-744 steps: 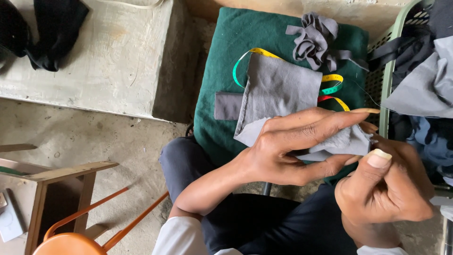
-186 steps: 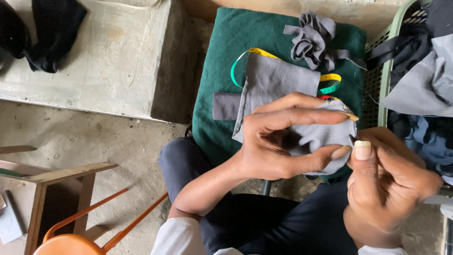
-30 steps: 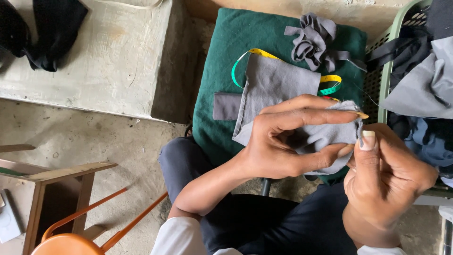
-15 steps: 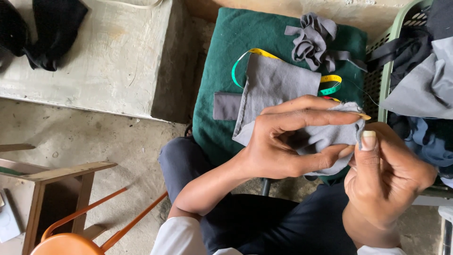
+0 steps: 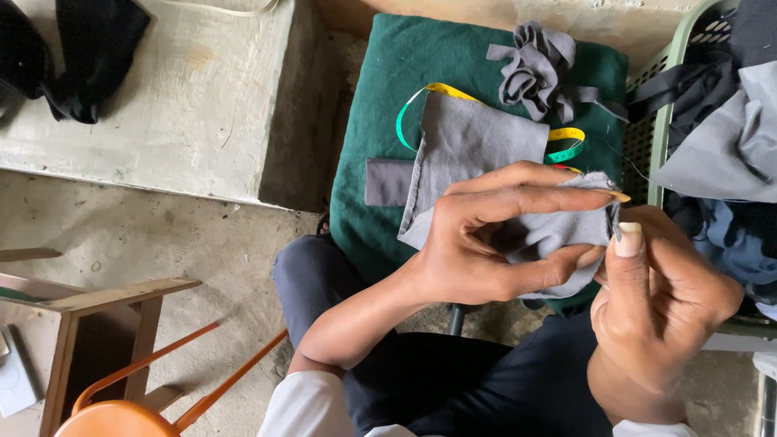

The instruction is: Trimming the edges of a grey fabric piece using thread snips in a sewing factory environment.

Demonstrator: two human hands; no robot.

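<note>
Head view, both hands pinching grey cloth [image 5: 558, 235], green cushion [image 5: 380, 97], laundry basket [image 5: 676, 48] beside.

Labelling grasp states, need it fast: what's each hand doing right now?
Left hand: shut, pinching the grey fabric piece.
Right hand: fingers closed at the fabric's edge; what they pinch cannot be told.

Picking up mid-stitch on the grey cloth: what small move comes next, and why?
Probably draw the right hand away from the seam. Its fingertips are pinched at the edge of the grey cloth, as if on a needle too small to see, while the left hand pinches that folded edge steady.
</note>
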